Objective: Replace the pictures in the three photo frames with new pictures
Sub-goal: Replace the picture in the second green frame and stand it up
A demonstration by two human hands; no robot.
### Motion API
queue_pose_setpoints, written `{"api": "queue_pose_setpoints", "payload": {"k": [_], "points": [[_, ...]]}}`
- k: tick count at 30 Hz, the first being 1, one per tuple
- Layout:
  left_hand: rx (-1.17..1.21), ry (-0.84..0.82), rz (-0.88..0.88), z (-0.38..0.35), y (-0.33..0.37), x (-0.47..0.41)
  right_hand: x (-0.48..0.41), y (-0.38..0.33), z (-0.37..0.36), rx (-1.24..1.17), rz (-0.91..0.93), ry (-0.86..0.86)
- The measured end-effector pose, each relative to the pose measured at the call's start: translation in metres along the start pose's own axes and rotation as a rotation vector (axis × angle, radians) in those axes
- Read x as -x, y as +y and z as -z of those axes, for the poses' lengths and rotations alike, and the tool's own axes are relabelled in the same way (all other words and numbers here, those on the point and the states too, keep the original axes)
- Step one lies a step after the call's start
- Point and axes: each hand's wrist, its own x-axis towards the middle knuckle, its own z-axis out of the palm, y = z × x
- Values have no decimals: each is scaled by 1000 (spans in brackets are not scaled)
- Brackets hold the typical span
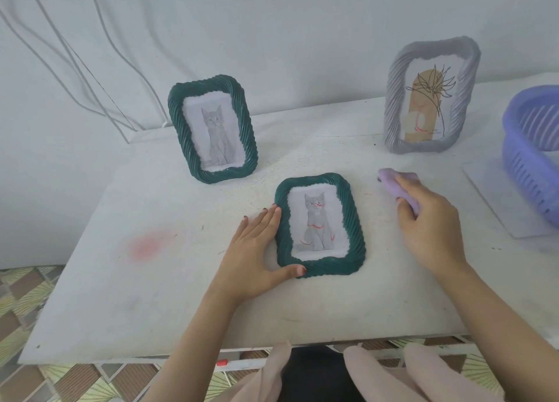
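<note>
Three photo frames sit on a white table (181, 295), and the flat green frame (320, 224) near the middle serves as the landmark for everything else. Far to its left, on the table top, is a faint pink smudge (147, 245). Up and to the left of the flat frame stands a second green frame (212, 129), upright and leaning back a little, holding a picture of a grey cat. The left hand (257, 250) lies flat on the table against the left edge of the flat frame, fingers stretched out and close together along that edge, the thumb spread away and touching the frame's lower left corner. It grips nothing. The flat frame itself lies face up and shows a grey cat marked with red lines. To its right, apart from it, the right hand (429, 223) is curled over a soft lilac object (393, 182), fingers closed on it; what the object is I cannot tell, as it is blurred. Up and to the right of the flat frame a grey-lilac frame (431, 99) stands upright with a line drawing of a flower. Farthest right, at the edge of view, is a purple slatted basket (532, 171) resting on a white sheet (496, 202).
</note>
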Motion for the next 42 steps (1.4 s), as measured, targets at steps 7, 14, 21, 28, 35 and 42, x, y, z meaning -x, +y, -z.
{"api": "queue_pose_setpoints", "payload": {"k": [7,14,21,28,35,42], "points": [[1,1,-8,0,0,1,22,-65,3,-374,111,-197],[-5,-18,-10,0,-1,-1,49,-47,-32,297,438,-557],[6,-23,-5,2,2,0,8,-58,-53,489,336,-525],[-3,-11,-6,1,1,-1,14,-61,-53,264,428,-557],[8,-4,-7,1,-1,0,45,-49,-17,361,531,-590],[0,-13,0,1,2,1,-2,-52,-45,484,307,-553]]}}
